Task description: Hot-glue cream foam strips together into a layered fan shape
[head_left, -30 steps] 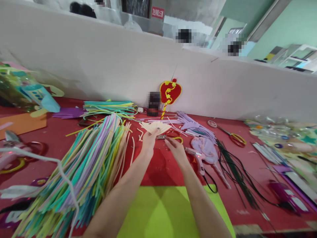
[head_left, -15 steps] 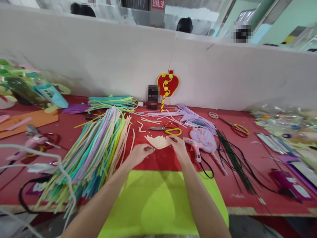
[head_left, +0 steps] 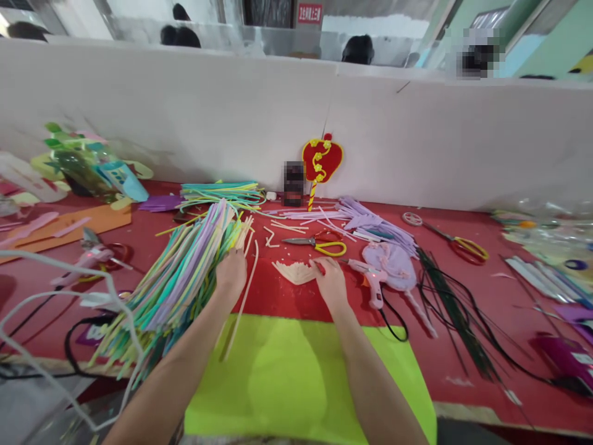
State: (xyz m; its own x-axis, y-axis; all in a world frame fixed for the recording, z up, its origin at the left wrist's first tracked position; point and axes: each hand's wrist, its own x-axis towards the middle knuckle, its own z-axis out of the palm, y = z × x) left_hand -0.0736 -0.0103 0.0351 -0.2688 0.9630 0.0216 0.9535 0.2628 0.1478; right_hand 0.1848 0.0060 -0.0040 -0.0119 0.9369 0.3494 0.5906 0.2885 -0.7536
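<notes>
A small cream fan-shaped piece [head_left: 296, 273], built of pipe cleaners laid side by side, lies on the red tabletop in front of me. My right hand [head_left: 330, 278] is closed at its right corner, thumb and fingers pinching the edge. My left hand [head_left: 231, 272] touches the cream pipe cleaners [head_left: 244, 230] along the right side of a large multicoloured bundle [head_left: 185, 272]; its fingertips are hidden there, so their grip cannot be made out. A loose cream pipe cleaner [head_left: 241, 303] lies just right of that hand.
Yellow-and-red-handled scissors [head_left: 319, 243] lie behind the fan piece. A pink glue gun [head_left: 372, 278] and a lilac round fan [head_left: 391, 266] are to the right. A red-and-yellow fan ornament [head_left: 323, 161] stands at the back. A lime-green sheet [head_left: 306, 377] covers the near edge.
My left hand has left the cream fan piece and moved left to the pipe-cleaner bundle. My right hand stays at the piece's right corner. The camera view has shifted slightly left.
</notes>
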